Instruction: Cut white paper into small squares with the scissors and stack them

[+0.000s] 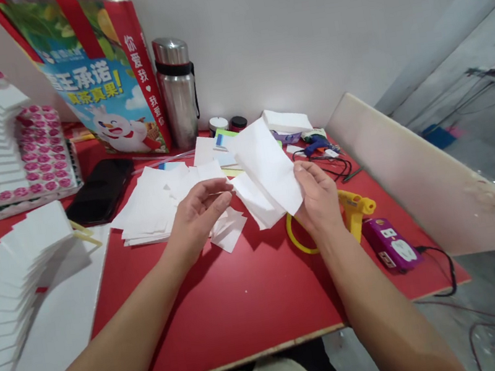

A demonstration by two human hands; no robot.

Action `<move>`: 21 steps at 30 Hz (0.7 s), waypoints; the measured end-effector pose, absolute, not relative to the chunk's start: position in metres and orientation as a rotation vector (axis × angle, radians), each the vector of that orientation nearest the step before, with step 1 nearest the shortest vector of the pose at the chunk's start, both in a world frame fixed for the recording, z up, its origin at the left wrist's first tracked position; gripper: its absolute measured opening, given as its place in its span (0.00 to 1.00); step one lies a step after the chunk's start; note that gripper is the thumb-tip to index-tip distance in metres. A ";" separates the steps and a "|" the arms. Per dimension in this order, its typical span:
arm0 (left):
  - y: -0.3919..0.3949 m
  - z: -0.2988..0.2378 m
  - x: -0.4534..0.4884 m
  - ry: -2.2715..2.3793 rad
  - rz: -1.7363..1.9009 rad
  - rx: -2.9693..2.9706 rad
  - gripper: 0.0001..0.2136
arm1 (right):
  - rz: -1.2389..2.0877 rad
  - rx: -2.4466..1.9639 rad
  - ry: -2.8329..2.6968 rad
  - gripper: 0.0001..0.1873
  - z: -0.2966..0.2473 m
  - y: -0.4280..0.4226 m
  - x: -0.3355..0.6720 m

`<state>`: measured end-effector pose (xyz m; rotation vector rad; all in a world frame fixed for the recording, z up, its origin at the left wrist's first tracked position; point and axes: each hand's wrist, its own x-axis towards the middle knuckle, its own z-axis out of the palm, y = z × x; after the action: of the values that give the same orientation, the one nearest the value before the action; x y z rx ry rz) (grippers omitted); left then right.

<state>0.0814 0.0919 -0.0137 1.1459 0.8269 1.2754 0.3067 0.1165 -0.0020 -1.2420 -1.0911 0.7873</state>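
Observation:
My right hand (319, 196) is closed on a few white paper sheets (266, 170), holding them up above the red table (228, 301). My left hand (199, 209) hovers just left of them, fingers loosely curled and apart, holding nothing I can see. Under the left hand lies a loose pile of white paper sheets (156, 203), with some small pieces (229, 229) beside it.
A fanned row of folded white cards (13, 279) lies at the left, stacks of pink-topped white items (0, 137) behind it. A black phone (100, 190), printed bag (103, 76), steel flask (177, 93), yellow tool (354, 209), purple power strip (391, 244) and cables surround the papers.

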 end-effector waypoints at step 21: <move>0.085 -0.013 0.095 0.804 1.152 0.796 0.18 | 1.124 -1.130 -1.657 0.12 -0.001 0.090 0.264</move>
<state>0.0946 0.0846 -0.0131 0.7960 0.8038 1.1521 0.2644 0.0898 -0.0007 -1.1299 -1.6566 1.1242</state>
